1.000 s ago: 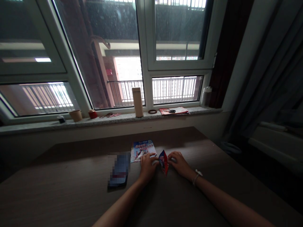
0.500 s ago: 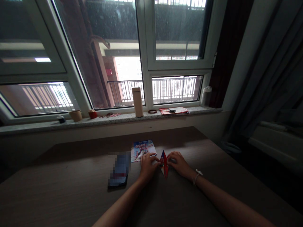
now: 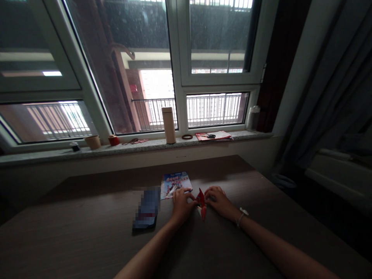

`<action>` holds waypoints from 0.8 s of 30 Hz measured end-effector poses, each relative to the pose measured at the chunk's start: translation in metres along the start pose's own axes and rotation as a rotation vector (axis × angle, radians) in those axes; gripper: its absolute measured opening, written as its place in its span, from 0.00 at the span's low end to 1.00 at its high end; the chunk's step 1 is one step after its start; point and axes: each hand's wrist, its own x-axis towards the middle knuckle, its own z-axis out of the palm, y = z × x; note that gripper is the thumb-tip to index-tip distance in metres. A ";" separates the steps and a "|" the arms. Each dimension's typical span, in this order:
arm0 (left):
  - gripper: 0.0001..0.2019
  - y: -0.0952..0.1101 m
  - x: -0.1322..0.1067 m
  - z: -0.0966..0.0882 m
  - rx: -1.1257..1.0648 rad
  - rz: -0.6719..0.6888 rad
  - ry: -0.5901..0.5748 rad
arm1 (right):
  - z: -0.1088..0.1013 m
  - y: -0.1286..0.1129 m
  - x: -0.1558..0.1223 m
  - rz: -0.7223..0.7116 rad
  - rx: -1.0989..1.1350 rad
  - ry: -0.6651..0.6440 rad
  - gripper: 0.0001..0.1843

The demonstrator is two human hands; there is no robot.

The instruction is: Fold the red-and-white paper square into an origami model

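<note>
Both my hands rest on a dark wooden table (image 3: 87,240) with a small folded piece of red and blue paper (image 3: 201,204) pinched between them. My left hand (image 3: 181,205) has its fingers curled against the paper's left side. On the other side, my right hand (image 3: 218,200) grips it with bent fingers; a white band sits on that wrist. The folded paper stands nearly on edge, red side showing. A blue printed leaflet (image 3: 175,182) lies flat just beyond my left hand.
A dark phone (image 3: 147,208) lies left of my left hand. The windowsill (image 3: 43,154) holds a tall beige flask (image 3: 169,124), a paper cup (image 3: 93,142), a small red pot (image 3: 113,140), a ring, papers with scissors (image 3: 214,136) and a jar (image 3: 253,118). Curtains hang at right.
The folded paper has been squeezed narrower and turned more upright, its blue face hidden and red showing. Both hands have drawn slightly closer together.
</note>
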 end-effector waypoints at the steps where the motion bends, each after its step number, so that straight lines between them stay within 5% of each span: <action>1: 0.03 0.000 0.000 0.000 0.002 -0.001 0.001 | 0.000 0.000 0.000 0.002 -0.002 0.000 0.04; 24: 0.03 0.001 0.002 0.004 -0.027 -0.054 0.010 | 0.001 -0.005 0.001 0.046 -0.017 0.016 0.03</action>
